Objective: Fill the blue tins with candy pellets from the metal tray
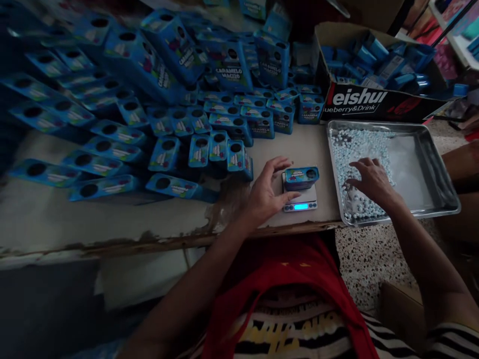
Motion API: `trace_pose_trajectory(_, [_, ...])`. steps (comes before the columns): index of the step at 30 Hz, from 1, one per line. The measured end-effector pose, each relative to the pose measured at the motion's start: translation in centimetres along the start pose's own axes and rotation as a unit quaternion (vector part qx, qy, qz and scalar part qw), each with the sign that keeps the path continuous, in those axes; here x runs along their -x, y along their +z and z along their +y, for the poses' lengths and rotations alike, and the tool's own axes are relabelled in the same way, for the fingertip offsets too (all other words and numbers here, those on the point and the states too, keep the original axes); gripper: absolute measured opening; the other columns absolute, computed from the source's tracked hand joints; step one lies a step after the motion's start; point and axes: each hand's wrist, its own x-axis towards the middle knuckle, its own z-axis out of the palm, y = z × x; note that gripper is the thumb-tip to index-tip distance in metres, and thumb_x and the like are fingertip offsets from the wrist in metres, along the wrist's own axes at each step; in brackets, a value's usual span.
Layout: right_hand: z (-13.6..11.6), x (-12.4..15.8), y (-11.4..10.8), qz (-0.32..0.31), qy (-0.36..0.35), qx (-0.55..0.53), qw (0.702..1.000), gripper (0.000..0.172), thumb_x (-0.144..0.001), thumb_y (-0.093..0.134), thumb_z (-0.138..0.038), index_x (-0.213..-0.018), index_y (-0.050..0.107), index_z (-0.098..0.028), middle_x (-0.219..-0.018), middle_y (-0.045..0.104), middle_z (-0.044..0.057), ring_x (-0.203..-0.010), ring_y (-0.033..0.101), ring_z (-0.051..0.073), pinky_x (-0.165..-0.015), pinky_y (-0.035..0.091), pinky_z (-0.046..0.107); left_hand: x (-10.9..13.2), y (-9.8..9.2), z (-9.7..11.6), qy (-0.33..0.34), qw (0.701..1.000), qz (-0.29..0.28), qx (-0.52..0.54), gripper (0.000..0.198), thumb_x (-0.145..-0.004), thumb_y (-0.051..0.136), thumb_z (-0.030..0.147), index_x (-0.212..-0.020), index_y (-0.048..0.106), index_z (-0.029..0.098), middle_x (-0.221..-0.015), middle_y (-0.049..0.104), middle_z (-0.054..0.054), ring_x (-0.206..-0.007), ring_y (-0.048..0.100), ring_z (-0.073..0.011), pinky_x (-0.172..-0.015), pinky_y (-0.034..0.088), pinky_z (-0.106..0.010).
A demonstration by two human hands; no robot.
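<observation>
A small blue candy box (301, 178) labelled "Caramelo Macizo" stands on a digital kitchen scale (300, 206) with a lit blue display. My left hand (267, 192) is beside the scale, thumb and fingers spread on the box's left side; whether they touch the box I cannot tell. Small pale blue and white round candies (361, 142) fill the left part of a metal tray (443, 184). Over these candies is my right hand (370, 182), palm down, with its fingers apart and bent toward them. Nothing shows between its fingers.
Many similar blue boxes (235, 154) with dark round openings on top crowd the table's left and back. A cardboard carton (385, 104) behind the tray holds a heap of blue boxes. The worn table edge (149, 244) runs along the front. Another person's arm (462, 167) shows at far right.
</observation>
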Motion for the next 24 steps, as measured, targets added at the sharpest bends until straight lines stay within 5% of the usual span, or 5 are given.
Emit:
trace_pose_trajectory(6, [2.2,-0.2,2.1,-0.050,-0.035,0.037,0.997,0.069,-0.094,0.077,-0.033,-0.161,0.063,-0.025,-0.158,0.064,0.020,-0.140,0.059,0.049,-0.113,0.053,0.066,0.1,-3.5,3.7,0.071,0.988,0.078,-0.114,0.063,-0.094,0.090,0.044,-0.147,0.062,0.027,-0.147,0.072,-0.011,-0.142,0.068,-0.0296,-0.127,0.054,-0.055])
trace_pose_trajectory(13, [2.3,-2.0,2.1,-0.034,0.004,0.013,0.999,0.023,-0.088,0.068,-0.019,-0.104,0.084,-0.021,-0.105,0.082,0.012,-0.087,0.073,0.028,-0.079,0.052,0.039,-0.5,-4.4,6.8,0.152,0.942,0.124,-0.272,0.042,-0.097,0.088,0.036,-0.134,0.071,0.023,-0.130,0.079,-0.008,-0.126,0.074,-0.0264,-0.114,0.062,-0.046])
trace_pose_trajectory(17, [3.6,-1.2,1.2,0.032,0.109,-0.121,0.986,0.015,-0.074,0.076,-0.021,-0.086,0.084,-0.020,-0.080,0.079,0.006,-0.075,0.072,0.023,-0.072,0.050,0.035,-0.2,-4.3,6.9,0.161,0.925,0.111,-0.326,0.032,-0.097,0.087,0.028,-0.126,0.076,0.023,-0.123,0.081,-0.007,-0.117,0.077,-0.0276,-0.103,0.065,-0.046])
trace_pose_trajectory(24, [3.9,0.8,0.0,0.050,0.199,-0.340,0.918,0.034,-0.068,0.083,-0.038,-0.095,0.090,-0.019,-0.066,0.071,0.001,-0.056,0.054,0.015,-0.055,0.041,0.031,-0.9,-3.6,7.2,0.153,0.936,0.055,-0.311,0.030,-0.101,0.083,0.035,-0.129,0.075,0.028,-0.127,0.079,-0.005,-0.122,0.073,-0.0291,-0.110,0.061,-0.050])
